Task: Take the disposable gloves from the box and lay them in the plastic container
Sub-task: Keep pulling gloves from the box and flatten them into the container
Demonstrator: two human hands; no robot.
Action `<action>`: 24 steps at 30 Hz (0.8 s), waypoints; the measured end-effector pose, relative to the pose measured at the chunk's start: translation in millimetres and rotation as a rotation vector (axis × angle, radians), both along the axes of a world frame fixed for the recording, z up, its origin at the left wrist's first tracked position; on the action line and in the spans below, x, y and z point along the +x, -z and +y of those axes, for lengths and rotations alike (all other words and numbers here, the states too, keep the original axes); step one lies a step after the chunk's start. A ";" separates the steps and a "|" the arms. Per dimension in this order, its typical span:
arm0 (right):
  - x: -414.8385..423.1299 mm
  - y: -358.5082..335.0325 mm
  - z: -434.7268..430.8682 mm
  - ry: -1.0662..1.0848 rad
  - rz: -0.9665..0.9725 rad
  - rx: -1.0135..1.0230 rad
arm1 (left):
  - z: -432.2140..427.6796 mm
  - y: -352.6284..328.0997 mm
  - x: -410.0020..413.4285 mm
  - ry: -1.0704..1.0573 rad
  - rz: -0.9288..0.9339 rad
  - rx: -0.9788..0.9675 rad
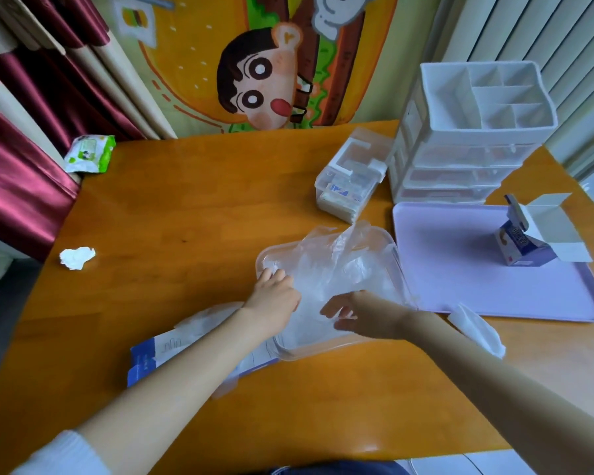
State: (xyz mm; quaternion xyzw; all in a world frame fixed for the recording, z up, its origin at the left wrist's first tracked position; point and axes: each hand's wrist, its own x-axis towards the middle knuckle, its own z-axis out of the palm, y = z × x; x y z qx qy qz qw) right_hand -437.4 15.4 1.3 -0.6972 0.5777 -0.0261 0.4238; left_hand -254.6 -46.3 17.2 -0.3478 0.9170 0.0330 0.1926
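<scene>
Your left hand grips the gloves heaped in the plastic container, your right hand touches them, hold unclear; pulling away could drag clinging film over the rim.

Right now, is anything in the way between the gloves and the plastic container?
Nothing visible is. The gloves already lie bunched inside the plastic container, with the left hand and right hand on them. The box lies flat beside it, under the left forearm.

container: clear, shallow, open | gloves: clear, crumpled, heaped inside | box: blue-white, flat, at its near-left corner
</scene>
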 end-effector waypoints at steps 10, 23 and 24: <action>1.2 0.0 -23.6 0.144 0.157 -0.469 | 1.8 22.8 -35.6 -0.152 0.063 -0.045; -1.3 47.3 -41.8 -0.169 0.733 -0.101 | -1.7 60.4 -45.7 -0.151 -0.212 0.173; -2.6 47.5 -42.3 -0.174 0.767 -0.094 | -1.8 61.8 -45.8 -0.151 -0.245 0.167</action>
